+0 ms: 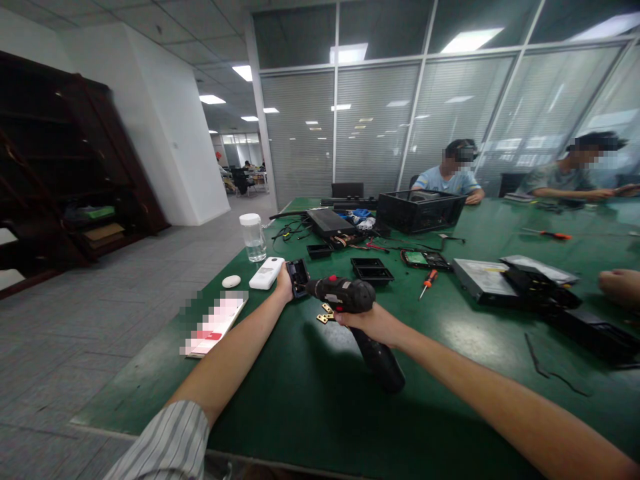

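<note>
My right hand (373,324) is wrapped round the grip of a black cordless drill (350,295) with red buttons. The drill's nose points left. My left hand (285,283) grips a small black plastic case (299,277), tilted up off the table with its hollow side towards the drill. The drill's front end is right beside the case; whether a bit touches it I cannot tell. Several brass-coloured plates with holes (326,315) lie on the table just below the drill. Behind my left hand rests a white device like a power bank (267,273).
The green table (280,393) carries a water jar (253,239), black trays (372,271), an orange screwdriver (428,283), a circuit board (424,259), a disc drive (485,280), a black computer case (420,211) and cables. Two people sit opposite; another hand (620,287) shows at right.
</note>
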### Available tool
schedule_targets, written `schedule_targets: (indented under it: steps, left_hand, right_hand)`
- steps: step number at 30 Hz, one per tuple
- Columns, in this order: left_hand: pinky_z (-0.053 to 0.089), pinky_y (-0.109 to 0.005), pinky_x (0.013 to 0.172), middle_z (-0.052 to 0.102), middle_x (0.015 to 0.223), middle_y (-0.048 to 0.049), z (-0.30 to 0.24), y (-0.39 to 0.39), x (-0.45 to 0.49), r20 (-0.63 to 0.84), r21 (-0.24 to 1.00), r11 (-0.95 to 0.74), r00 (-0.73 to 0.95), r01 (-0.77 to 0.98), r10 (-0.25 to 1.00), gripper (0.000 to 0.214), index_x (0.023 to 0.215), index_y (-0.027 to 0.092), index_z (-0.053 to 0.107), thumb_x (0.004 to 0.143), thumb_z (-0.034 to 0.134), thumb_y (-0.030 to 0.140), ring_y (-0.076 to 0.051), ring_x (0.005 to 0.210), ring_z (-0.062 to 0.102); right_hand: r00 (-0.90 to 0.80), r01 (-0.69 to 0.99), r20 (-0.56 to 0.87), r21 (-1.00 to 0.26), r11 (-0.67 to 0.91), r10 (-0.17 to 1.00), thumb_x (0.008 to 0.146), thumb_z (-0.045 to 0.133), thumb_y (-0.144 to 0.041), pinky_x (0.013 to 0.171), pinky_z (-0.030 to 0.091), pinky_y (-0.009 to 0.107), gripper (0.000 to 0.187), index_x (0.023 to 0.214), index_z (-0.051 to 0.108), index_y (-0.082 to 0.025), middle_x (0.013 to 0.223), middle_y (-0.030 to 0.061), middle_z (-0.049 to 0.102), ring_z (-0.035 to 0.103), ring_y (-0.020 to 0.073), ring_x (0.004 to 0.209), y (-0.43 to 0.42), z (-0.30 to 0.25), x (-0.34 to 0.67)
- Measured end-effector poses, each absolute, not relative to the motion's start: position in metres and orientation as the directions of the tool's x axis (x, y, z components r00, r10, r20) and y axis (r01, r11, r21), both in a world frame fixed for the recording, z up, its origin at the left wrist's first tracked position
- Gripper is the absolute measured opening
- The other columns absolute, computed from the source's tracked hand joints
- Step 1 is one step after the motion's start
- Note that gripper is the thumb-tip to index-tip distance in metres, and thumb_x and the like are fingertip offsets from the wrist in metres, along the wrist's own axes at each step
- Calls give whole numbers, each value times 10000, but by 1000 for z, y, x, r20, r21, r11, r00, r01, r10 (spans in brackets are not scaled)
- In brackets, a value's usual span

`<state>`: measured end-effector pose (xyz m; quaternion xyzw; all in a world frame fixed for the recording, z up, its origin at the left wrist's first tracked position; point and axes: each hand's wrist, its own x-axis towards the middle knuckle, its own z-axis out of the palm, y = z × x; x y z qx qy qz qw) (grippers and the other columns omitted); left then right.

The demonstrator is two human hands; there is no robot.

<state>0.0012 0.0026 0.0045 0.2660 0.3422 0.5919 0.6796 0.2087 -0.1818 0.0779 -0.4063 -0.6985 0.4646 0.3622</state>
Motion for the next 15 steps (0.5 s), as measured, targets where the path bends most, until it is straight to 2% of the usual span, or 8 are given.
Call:
schedule_targets:
  steps: [9,15]
  left_hand:
    - [511,-344,520,635,611,-80,5,1,1,-175,739,170,57,-652,983,445,853,137,615,856,370,510,-230,524,637]
    - [514,-329,544,629,608,-60,6,0,2,-190,709,185,69,-681,979,430,893,139,621,851,398,504,-215,534,638]
  right_hand:
    - [-386,218,121,-951,218,915,712,687,-301,662,397,271,250,913,627,-166,744,-14,531,451,136,693,-182,79,208]
    - [-386,214,134,-949,231,912,712,688,-312,673,408,283,280,950,634,-174,748,-13,547,463,143,696,-182,79,208]
